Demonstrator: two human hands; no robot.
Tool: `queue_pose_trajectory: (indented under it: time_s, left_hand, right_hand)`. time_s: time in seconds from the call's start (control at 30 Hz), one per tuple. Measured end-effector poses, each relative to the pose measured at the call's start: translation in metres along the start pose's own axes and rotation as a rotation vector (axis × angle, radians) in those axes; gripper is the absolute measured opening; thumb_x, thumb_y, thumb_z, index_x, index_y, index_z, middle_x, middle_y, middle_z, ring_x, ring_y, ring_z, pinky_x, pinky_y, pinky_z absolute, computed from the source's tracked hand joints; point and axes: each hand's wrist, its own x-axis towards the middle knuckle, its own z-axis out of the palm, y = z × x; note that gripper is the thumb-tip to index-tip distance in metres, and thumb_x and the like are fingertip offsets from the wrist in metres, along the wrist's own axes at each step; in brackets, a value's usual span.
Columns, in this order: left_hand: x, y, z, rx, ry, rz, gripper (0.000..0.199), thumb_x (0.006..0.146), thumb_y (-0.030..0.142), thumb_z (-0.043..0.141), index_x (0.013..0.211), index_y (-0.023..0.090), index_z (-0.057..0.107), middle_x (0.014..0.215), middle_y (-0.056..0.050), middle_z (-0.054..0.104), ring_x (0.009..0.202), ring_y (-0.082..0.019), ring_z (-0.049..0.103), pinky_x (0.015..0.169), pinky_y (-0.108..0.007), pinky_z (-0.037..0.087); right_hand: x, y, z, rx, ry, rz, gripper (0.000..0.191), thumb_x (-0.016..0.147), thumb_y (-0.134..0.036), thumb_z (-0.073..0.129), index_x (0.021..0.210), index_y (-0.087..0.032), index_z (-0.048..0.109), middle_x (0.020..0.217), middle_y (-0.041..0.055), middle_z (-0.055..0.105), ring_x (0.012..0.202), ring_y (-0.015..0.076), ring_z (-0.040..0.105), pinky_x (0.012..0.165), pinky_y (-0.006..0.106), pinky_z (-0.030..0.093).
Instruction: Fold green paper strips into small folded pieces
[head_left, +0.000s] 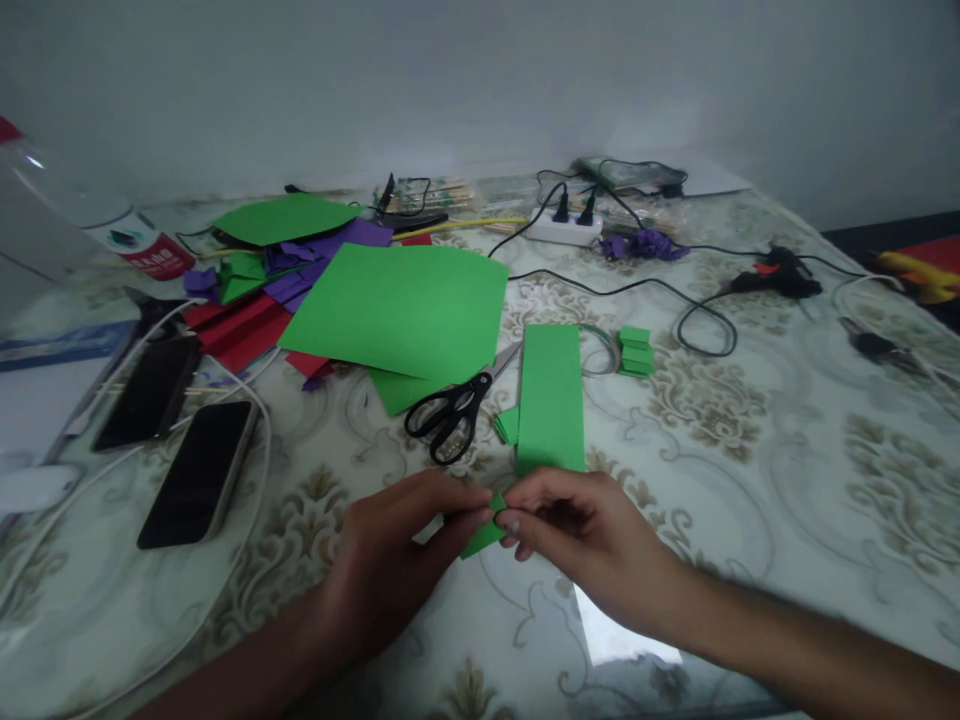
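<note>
Between both hands is a small green paper piece (481, 541), pinched at its upper end by the fingertips. My left hand (420, 545) holds it from the left, thumb and forefinger together. My right hand (577, 520) pinches the same piece from the right, its fingers curled. Just beyond the hands lies a long green strip (551, 395), with a small folded green piece (508, 426) at its left edge. Black-handled scissors (454, 412) rest left of the strip, blades pointing up and right. Another folded green piece (636, 352) sits to the right of the strip.
Large green sheets (405, 310) cover red and purple paper at the back left. Two phones (199, 475) and white cables lie left, near a bottle (142, 240). A power strip (564, 226) and glue gun (780, 275) with dark cords are behind and right.
</note>
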Motion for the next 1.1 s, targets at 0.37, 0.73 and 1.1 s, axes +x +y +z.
queue_pose_trajectory:
  time_s: [0.37,0.73,1.1]
  left_hand:
    - [0.0,0.001,0.0,-0.035,-0.1,-0.009,0.022,0.091,0.007,0.071,0.107,0.021,0.076,0.094,-0.001,0.083,0.082,-0.013,0.078,0.077,-0.018,0.06]
    - [-0.003,-0.002,0.005,-0.052,-0.031,-0.201,0.018,0.085,0.015,0.077,0.101,0.023,0.075,0.086,0.002,0.082,0.074,-0.015,0.079,0.058,-0.016,0.059]
    - [0.004,0.0,-0.003,-0.058,-0.089,-0.222,0.013,0.092,0.019,0.071,0.079,0.02,0.075,0.068,0.004,0.076,0.059,-0.011,0.069,0.058,-0.018,0.052]
  right_hand:
    - [0.003,0.004,-0.002,0.229,-0.037,0.092,0.028,0.086,-0.041,0.085,0.093,-0.017,0.071,0.08,0.001,0.078,0.07,0.0128,0.076,0.072,0.026,0.063]
    - [0.003,-0.004,-0.001,-0.027,0.042,-0.044,0.033,0.09,-0.05,0.078,0.086,-0.018,0.073,0.075,0.0011,0.07,0.069,0.0139,0.061,0.062,0.026,0.047]
    - [0.001,-0.005,-0.003,-0.099,0.102,-0.045,0.03,0.088,-0.048,0.08,0.091,-0.018,0.078,0.073,0.002,0.072,0.066,0.0131,0.061,0.059,0.023,0.047]
